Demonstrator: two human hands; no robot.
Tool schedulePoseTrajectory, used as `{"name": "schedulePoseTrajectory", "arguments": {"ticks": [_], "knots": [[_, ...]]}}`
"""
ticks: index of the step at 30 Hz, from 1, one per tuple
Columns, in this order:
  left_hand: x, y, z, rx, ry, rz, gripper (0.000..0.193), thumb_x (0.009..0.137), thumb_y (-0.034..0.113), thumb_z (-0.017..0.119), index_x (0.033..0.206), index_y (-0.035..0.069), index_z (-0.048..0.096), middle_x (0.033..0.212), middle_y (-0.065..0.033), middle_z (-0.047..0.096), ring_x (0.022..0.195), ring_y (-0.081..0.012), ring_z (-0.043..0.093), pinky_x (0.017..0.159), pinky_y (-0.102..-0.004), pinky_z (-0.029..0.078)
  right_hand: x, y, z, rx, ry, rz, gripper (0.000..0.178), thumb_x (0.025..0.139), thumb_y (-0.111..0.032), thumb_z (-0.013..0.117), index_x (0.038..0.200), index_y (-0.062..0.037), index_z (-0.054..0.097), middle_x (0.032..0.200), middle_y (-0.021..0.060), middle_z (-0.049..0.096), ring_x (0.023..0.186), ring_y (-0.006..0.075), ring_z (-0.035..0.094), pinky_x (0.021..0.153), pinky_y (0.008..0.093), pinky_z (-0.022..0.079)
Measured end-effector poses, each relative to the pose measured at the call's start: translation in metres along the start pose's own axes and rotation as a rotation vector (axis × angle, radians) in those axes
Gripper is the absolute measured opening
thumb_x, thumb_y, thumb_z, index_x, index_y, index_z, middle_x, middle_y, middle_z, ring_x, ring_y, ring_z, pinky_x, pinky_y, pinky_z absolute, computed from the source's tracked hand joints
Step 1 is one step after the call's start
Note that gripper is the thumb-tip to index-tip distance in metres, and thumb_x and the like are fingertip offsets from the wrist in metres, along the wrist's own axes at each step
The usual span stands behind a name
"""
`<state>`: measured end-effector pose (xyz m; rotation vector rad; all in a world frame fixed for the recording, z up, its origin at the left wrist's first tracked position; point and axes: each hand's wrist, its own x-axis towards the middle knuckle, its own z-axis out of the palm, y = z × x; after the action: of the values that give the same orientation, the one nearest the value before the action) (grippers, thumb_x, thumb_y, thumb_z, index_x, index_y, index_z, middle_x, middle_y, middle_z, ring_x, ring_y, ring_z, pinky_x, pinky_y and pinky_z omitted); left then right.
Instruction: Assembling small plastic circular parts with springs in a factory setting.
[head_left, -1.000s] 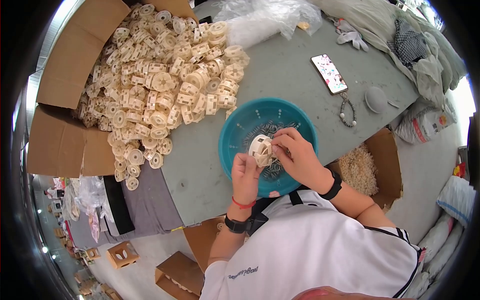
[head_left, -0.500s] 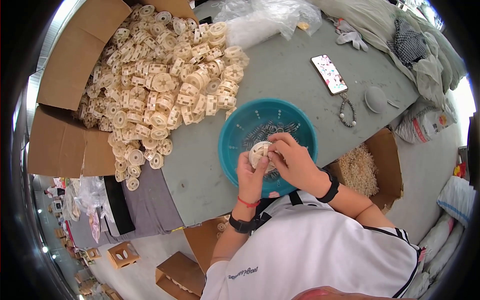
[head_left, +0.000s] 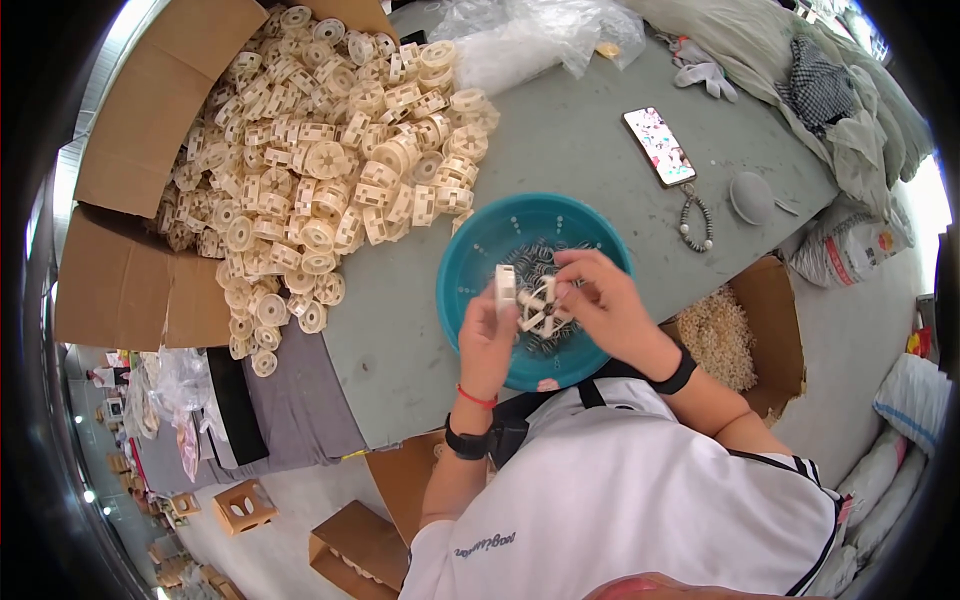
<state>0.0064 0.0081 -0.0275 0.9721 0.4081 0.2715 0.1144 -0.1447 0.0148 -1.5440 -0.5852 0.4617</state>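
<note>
Over the teal basin (head_left: 463, 265), one pale ring (head_left: 505, 287) and one spoked wheel (head_left: 543, 310)

From my distant post I see the left hand (head_left: 487, 338) at the basin's 8 o'clock, thumb and fingers closed on the ring, held edge-on; the right hand (head_left: 610, 308), at 3 o'clock, pinches the spoked wheel with its fingertips; I cannot tell whether the pieces touch; metal springs (head_left: 537, 252) lie below; across the grey tabletop (head_left: 400, 330), cream spools (head_left: 325, 160) heap toward 10 o'clock.
</note>
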Motion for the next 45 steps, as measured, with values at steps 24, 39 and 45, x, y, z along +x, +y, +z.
{"name": "schedulePoseTrajectory", "arguments": {"ticks": [24, 39, 45], "knots": [[-0.090, 0.058, -0.123, 1.357, 0.429, -0.069, 0.034, 0.087, 0.029, 0.056, 0.107, 0.002, 0.054, 0.095, -0.0204, 0.062, 0.090, -0.0340, 0.061, 0.077, -0.0383, 0.047, -0.047, 0.089, -0.187, -0.811, 0.573, 0.157, 0.031, 0.085, -0.012, 0.056, 0.113, -0.0003, 0.055, 0.102, 0.0140, 0.062, 0.090, 0.0201, 0.061, 0.072, 0.0314, 0.048], [0.069, 0.071, -0.106, 1.461, 0.483, 0.510, 0.041, 0.079, 0.020, 0.064, 0.113, -0.001, 0.054, 0.121, -0.0281, 0.045, 0.117, -0.0380, 0.041, 0.099, -0.0415, 0.034, -0.027, 0.018, -0.091, -0.532, 0.296, -0.136, 0.014, 0.085, -0.005, 0.056, 0.098, -0.0016, 0.061, 0.093, 0.0081, 0.062, 0.076, 0.0141, 0.058, 0.060, 0.0244, 0.044], [0.006, 0.064, -0.039, 0.682, 0.428, 0.451, 0.031, 0.079, 0.003, 0.063, 0.108, 0.000, 0.053, 0.108, -0.0157, 0.055, 0.099, -0.0216, 0.056, 0.086, -0.0326, 0.046, -0.015, 0.001, -0.059, -0.280, 0.114, -0.123, 0.018, 0.084, -0.005, 0.059, 0.102, -0.0021, 0.061, 0.094, 0.0083, 0.063, 0.086, 0.0141, 0.061, 0.067, 0.0248, 0.048]]}}
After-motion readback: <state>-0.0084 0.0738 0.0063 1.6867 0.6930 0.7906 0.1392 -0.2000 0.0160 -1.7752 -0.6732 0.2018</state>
